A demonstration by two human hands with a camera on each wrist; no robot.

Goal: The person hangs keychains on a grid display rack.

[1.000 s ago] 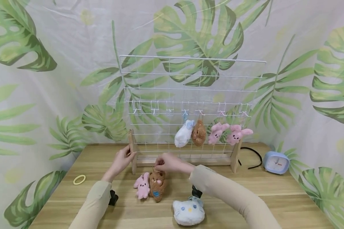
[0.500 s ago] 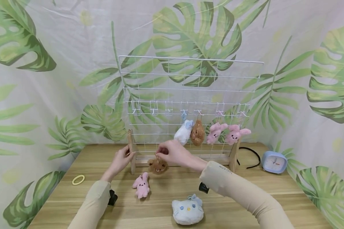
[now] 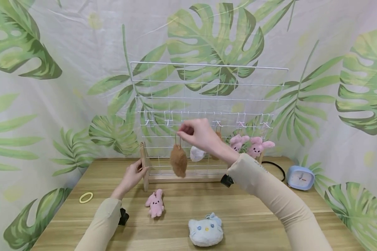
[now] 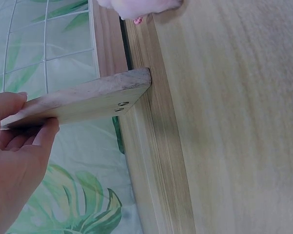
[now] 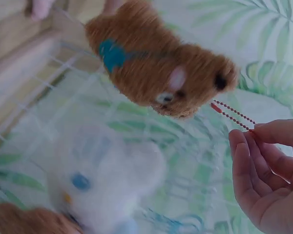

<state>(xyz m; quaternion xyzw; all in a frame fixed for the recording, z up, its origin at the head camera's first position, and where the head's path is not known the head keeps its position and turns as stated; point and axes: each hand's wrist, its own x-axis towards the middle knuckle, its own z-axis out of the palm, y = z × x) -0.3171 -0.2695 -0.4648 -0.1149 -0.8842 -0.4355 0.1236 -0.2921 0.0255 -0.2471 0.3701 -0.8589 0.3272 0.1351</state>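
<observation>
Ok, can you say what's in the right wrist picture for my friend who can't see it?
A right hand pinches a reddish bead chain attached to a fuzzy brown toy bear with a blue patch. Lower down are a blurry white toy and part of another brown toy, with a leafy cloth behind.

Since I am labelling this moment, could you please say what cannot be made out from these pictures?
Head: the bare right hand covers the upper part of the hanging white plush cat.
Head: dial markings on the pale blue, rounded clock are too small to read.
Left wrist: the top edge cuts off the pink plush toy.
Right wrist: that cat is blurred.
</observation>
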